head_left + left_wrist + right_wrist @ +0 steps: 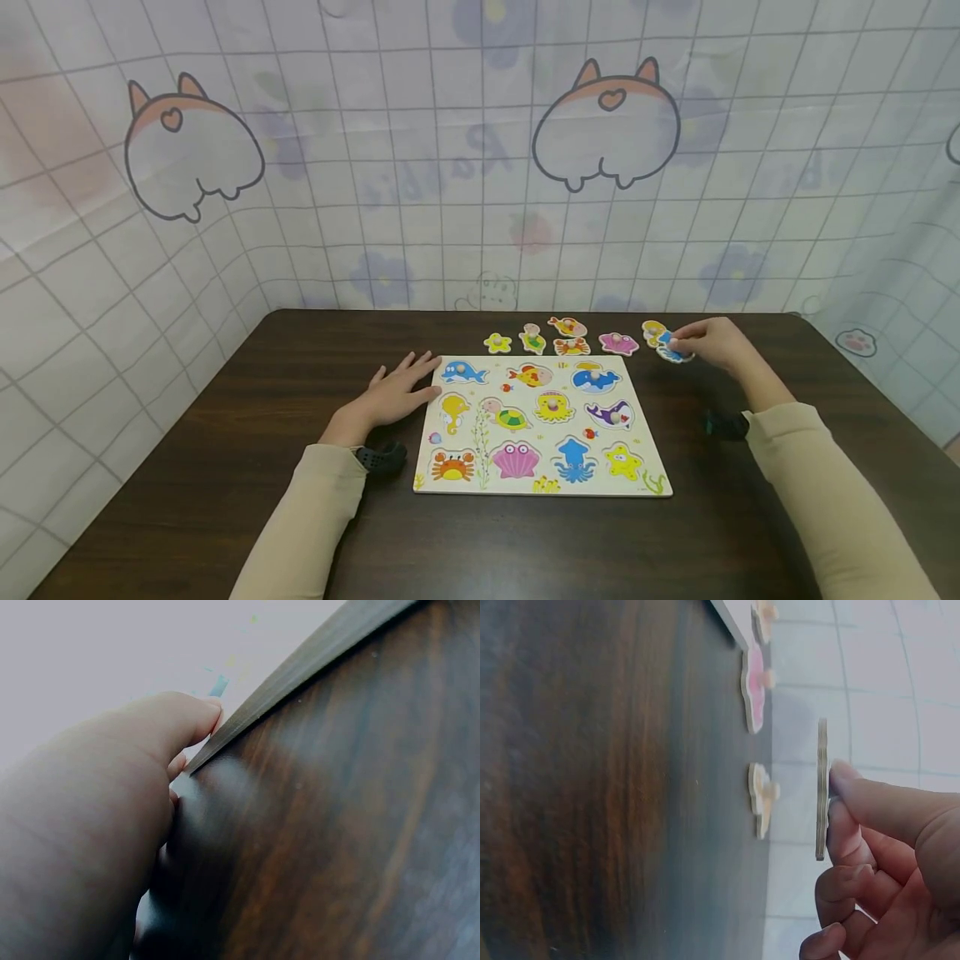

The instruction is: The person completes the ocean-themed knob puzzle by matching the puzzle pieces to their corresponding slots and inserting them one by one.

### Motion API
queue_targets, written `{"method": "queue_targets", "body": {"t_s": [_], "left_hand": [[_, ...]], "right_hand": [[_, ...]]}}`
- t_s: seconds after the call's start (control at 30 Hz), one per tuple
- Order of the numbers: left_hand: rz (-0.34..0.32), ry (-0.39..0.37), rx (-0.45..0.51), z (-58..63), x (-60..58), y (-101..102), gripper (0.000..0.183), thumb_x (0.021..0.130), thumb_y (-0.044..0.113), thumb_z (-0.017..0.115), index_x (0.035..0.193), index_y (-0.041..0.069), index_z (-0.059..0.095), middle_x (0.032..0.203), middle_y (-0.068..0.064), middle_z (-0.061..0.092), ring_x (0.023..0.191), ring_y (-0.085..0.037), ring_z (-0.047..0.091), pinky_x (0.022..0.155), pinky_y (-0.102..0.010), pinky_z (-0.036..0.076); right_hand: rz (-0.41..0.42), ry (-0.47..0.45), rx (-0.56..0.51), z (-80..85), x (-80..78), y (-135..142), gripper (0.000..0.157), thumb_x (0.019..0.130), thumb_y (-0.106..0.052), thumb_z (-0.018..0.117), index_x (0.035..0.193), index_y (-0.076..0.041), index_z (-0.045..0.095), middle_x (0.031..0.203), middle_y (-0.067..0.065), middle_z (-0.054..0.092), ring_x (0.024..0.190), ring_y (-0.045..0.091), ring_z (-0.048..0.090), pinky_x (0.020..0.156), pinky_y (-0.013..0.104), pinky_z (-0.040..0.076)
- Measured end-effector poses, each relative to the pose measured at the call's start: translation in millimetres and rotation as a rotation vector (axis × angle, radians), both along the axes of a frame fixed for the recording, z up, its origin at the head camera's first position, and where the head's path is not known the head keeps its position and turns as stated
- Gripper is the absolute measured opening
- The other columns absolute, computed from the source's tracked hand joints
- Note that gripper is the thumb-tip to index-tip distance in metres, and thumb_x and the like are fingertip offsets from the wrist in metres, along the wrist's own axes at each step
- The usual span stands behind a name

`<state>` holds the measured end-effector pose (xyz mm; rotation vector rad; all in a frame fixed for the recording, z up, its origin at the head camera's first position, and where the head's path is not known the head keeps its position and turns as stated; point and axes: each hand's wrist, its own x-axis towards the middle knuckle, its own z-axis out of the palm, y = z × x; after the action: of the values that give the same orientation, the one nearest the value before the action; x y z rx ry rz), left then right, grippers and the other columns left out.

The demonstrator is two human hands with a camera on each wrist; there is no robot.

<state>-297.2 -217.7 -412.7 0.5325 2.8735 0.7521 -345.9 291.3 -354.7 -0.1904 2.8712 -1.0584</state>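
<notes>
My right hand (714, 342) pinches a blue squid puzzle piece (672, 348) between thumb and fingertips, beyond the board's right side. In the right wrist view the piece (822, 787) shows edge-on, raised off the table. My left hand (390, 396) rests at the upper left edge of the wooden puzzle board (495, 487), fingers spread, with the thumb (191, 716) touching the board's edge. Knobbed pieces sit in the board: a dolphin (463, 373), a blue whale (595, 381), an octopus (553, 408) and an orca (613, 416). The squid recess (575, 460) holds no piece.
Behind the board lie loose pieces: a starfish (497, 342), a turtle (532, 339), a fish (567, 327), a crab (572, 347) and a pink shell (618, 343). A yellow piece (652, 331) lies beside the right hand. A patterned curtain (450, 208) hangs behind the dark table (480, 550).
</notes>
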Motion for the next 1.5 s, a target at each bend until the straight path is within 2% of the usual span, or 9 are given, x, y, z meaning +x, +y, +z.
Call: {"method": "queue_targets", "body": {"t_s": [0.2,0.33,0.5,0.73,0.9,1.2,1.5], "left_hand": [[-0.003,0.001,-0.003,0.3,-0.1,1,0.067,0.108,0.042,0.050,0.165,0.014,0.027,0.170,-0.014,0.016,0.156,-0.037,0.004,0.118,-0.068,-0.004],[-0.002,0.002,-0.004,0.4,0.0,1,0.067,0.108,0.042,0.050,0.165,0.014,0.027,0.170,-0.014,0.015,0.156,-0.038,0.004,0.118,-0.068,-0.004],[-0.007,-0.005,0.006,3.1,1.9,2,0.067,0.109,0.041,0.050,0.164,0.013,0.027,0.170,-0.014,0.015,0.156,-0.038,0.004,0.117,-0.068,-0.005],[-0.016,-0.011,0.028,7.3,4.4,3,0.066,0.109,0.038,0.051,0.164,0.011,0.028,0.169,-0.016,0.016,0.156,-0.039,0.004,0.117,-0.069,-0.005],[-0.016,-0.008,0.022,6.7,4.5,2,0.066,0.109,0.039,0.051,0.164,0.012,0.028,0.169,-0.015,0.016,0.156,-0.039,0.004,0.117,-0.068,-0.005],[-0.017,-0.009,0.023,6.2,4.9,2,0.066,0.109,0.039,0.051,0.164,0.012,0.027,0.170,-0.015,0.015,0.156,-0.038,0.004,0.118,-0.067,-0.005],[-0.011,-0.011,0.018,4.5,3.3,1,0.066,0.109,0.040,0.051,0.164,0.013,0.027,0.170,-0.014,0.015,0.156,-0.038,0.003,0.118,-0.068,-0.005]], "right_hand": [[0.018,0.042,0.022,-0.9,6.3,-7,0.043,0.101,-0.024,0.068,0.122,0.014,0.066,0.109,0.026,0.068,0.097,0.038,0.059,0.090,0.059,0.048],[0.028,0.071,0.020,-0.1,11.1,-13,0.043,0.099,-0.026,0.070,0.120,0.012,0.068,0.109,0.025,0.068,0.098,0.038,0.058,0.088,0.057,0.050],[0.056,0.099,0.029,2.0,18.3,-23,0.041,0.098,-0.027,0.072,0.115,0.010,0.071,0.102,0.019,0.070,0.092,0.033,0.058,0.081,0.048,0.051],[0.099,0.131,0.035,6.8,28.2,-37,0.033,0.098,-0.026,0.074,0.109,0.005,0.074,0.096,0.012,0.069,0.085,0.027,0.054,0.072,0.039,0.047],[0.117,0.151,0.049,8.4,36.8,-51,0.026,0.096,-0.021,0.075,0.105,0.003,0.075,0.090,0.009,0.068,0.082,0.025,0.054,0.068,0.035,0.046],[0.179,0.133,0.042,3.7,46.8,-69,0.016,0.094,-0.016,0.077,0.098,-0.001,0.076,0.077,0.002,0.063,0.075,0.022,0.052,0.061,0.031,0.042],[0.177,0.159,0.048,-0.6,50.2,-76,0.015,0.091,-0.016,0.079,0.095,-0.002,0.078,0.070,0.001,0.060,0.069,0.020,0.050,0.055,0.029,0.038]]}}
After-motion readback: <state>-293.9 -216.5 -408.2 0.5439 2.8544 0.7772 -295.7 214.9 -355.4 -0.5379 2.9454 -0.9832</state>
